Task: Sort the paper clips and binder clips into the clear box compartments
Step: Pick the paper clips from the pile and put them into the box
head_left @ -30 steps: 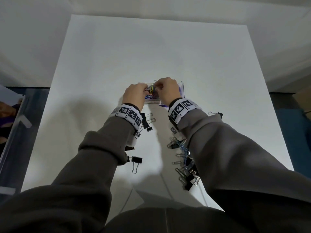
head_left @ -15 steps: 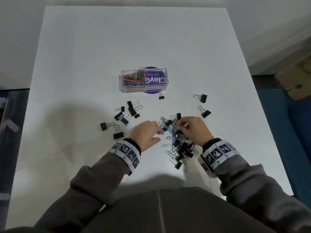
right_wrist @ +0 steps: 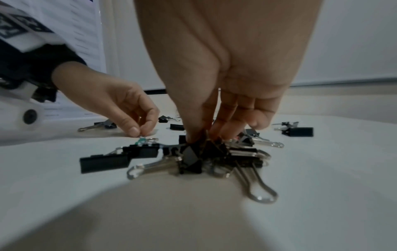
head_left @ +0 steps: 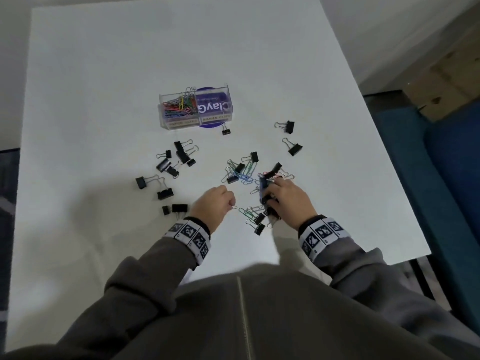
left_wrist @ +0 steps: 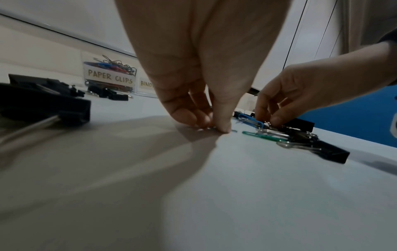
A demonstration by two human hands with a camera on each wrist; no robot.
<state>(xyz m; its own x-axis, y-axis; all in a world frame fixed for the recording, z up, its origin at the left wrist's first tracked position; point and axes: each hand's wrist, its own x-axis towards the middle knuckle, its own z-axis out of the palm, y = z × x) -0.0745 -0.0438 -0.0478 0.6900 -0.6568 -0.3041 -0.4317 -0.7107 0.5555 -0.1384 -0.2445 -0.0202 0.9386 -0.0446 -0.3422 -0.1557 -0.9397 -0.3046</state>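
Observation:
The clear box point(head_left: 166, 124) stands mid-table; its left compartment point(left_wrist: 110, 78), labelled PAPER CLIPS, holds several coloured paper clips point(head_left: 179, 105). The right compartment point(head_left: 215, 106) shows only a purple label. My left hand point(head_left: 232, 205) pinches a silver paper clip point(head_left: 234, 207) against the table, its fingertips point(left_wrist: 223, 127) pressed down. My right hand point(head_left: 267, 197) reaches into a tangled pile of black binder clips point(right_wrist: 193, 158), thumb and fingers point(right_wrist: 225, 129) closed on one of them. Loose green and blue paper clips point(head_left: 246, 172) lie just beyond both hands.
Several black binder clips point(head_left: 168, 162) are scattered left of the hands, two more point(head_left: 294, 149) at the right and one point(head_left: 226, 131) by the box. The white table point(head_left: 155, 48) ends near my right; a blue surface point(head_left: 454, 178) lies past that edge.
Both hands left the box and came back to the loose clips. In the last half second the left hand closed into a pinch and the right hand pushed deeper into the pile.

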